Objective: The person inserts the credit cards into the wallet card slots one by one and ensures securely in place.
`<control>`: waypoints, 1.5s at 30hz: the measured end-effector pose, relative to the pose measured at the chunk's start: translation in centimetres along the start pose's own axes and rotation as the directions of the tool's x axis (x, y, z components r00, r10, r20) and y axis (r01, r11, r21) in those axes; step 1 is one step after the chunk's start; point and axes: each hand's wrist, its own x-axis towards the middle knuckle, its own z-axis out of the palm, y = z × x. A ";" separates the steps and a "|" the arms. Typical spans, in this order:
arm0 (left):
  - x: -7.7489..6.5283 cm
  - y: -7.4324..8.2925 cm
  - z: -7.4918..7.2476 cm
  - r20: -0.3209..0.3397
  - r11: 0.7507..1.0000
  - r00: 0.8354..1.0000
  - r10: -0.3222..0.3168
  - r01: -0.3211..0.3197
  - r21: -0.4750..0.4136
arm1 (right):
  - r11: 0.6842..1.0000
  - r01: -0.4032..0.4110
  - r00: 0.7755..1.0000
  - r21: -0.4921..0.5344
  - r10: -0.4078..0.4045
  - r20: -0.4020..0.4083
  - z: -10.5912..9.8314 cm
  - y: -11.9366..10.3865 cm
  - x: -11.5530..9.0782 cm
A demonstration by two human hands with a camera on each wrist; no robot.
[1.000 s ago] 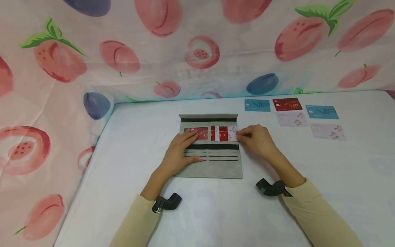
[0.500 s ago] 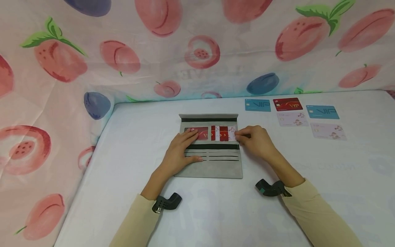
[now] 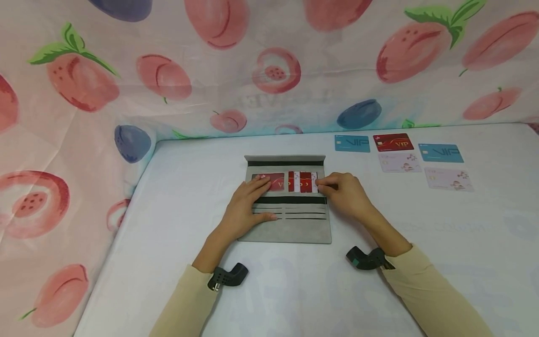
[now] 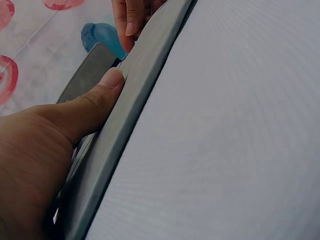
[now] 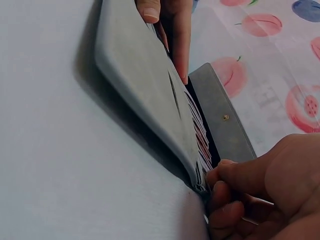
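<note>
A grey wallet lies unfolded on the white table, with rows of slots in its lower half. Spread over its left side, my left hand has its fingertips on a red VIP card and its thumb on the lower part. My right hand pinches a pale pink card between thumb and fingers at the right end of the wallet's upper row. Beside that card show overlapping red and white cards. In the right wrist view, several card edges stack along the wallet, and my right fingertips meet their end.
At the back right lie two blue VIP cards, a red VIP card and two pale pink cards. The wallet's flap with a snap points to the back. A fruit-print cloth hangs behind.
My right hand has slid a little to the left with the pale pink card, and less of that card shows. The left hand has stayed in place.
</note>
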 end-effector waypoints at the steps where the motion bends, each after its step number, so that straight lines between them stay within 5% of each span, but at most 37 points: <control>1: 0.0 0.0 0.0 -0.001 1.000 1.000 0.001 -0.001 0.001 | 1.000 0.000 1.000 0.003 0.000 0.003 0.0 0.1 0.0; 30: -0.1 -0.1 -0.1 0.001 1.000 1.000 0.013 -0.013 -0.025 | 0.999 -0.046 0.998 -0.001 0.046 -0.049 1.2 -2.2 -0.1; 38: -0.1 0.1 -0.2 -0.001 1.000 1.000 0.010 -0.010 -0.014 | 0.999 -0.017 0.997 -0.042 0.014 -0.071 -0.8 -1.2 0.1; 45: -0.1 -0.1 0.0 0.000 1.000 1.000 0.018 -0.018 -0.016 | 0.991 0.007 0.990 -0.136 -0.027 -0.140 -6.1 2.9 -0.6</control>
